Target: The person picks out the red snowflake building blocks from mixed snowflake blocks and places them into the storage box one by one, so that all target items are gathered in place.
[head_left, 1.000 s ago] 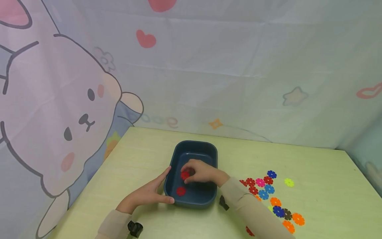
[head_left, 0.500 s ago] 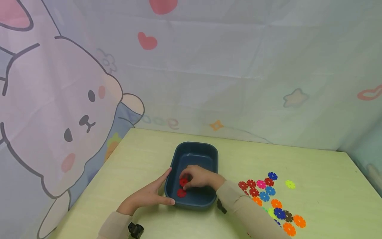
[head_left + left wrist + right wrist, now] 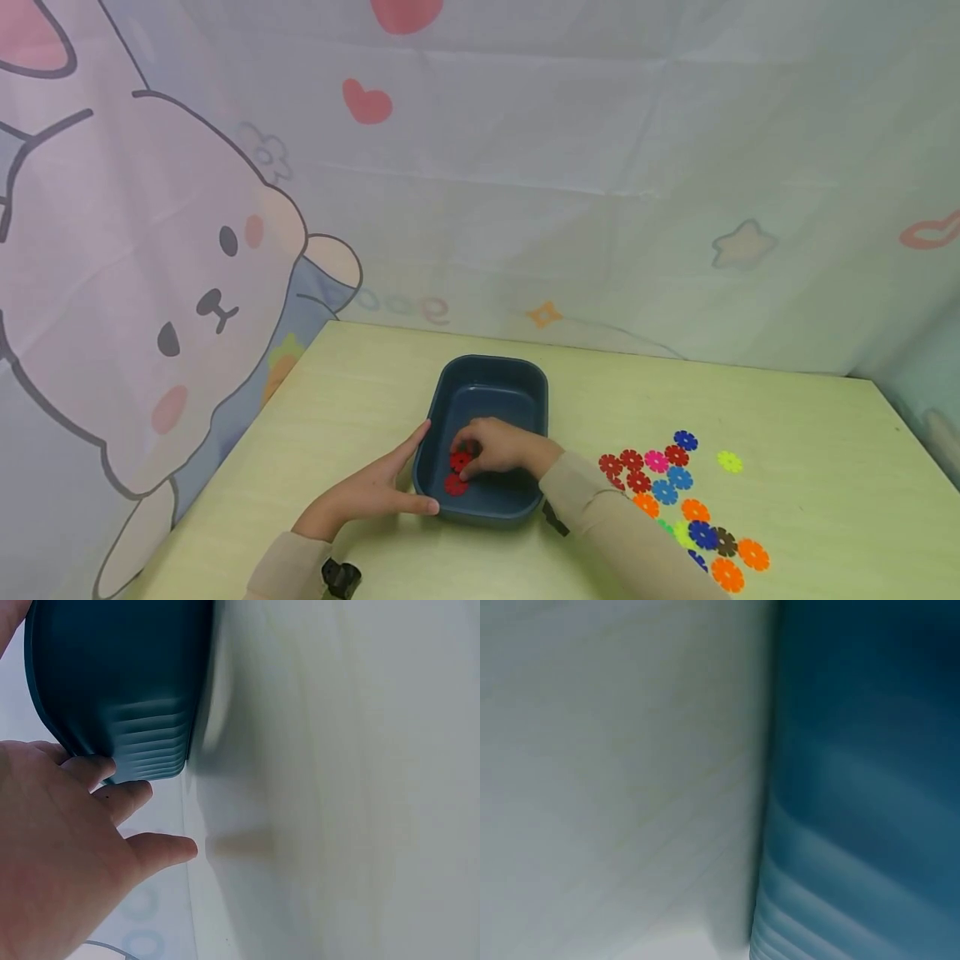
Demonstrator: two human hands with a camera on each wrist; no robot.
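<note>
Inside the dark blue basin [image 3: 491, 396], my right hand [image 3: 497, 444] pinches a red notched plastic disc [image 3: 460, 461] between thumb and fingers. A second red notched disc [image 3: 455, 485] lies on the basin floor, right beside the held one. My left hand [image 3: 375, 492] rests against the basin's left side with fingers and thumb spread and mostly straight. In the left wrist view, several left fingers [image 3: 127, 796] lie along the ribbed outer wall of the basin [image 3: 150, 727]. The right wrist view has only the basin's outer wall [image 3: 855, 825] and the table; the right hand is hidden there.
Right of the basin, several notched discs in red, pink, orange, blue and brown lie scattered on the pale green table [image 3: 810, 467], among them a pink disc [image 3: 656, 461] and a lone yellow disc [image 3: 729, 461]. A printed cloth [image 3: 525, 192] hangs behind the table.
The right hand has lowered toward the basin's near end, bringing its red disc close to the other one. My left hand stays at the basin's side.
</note>
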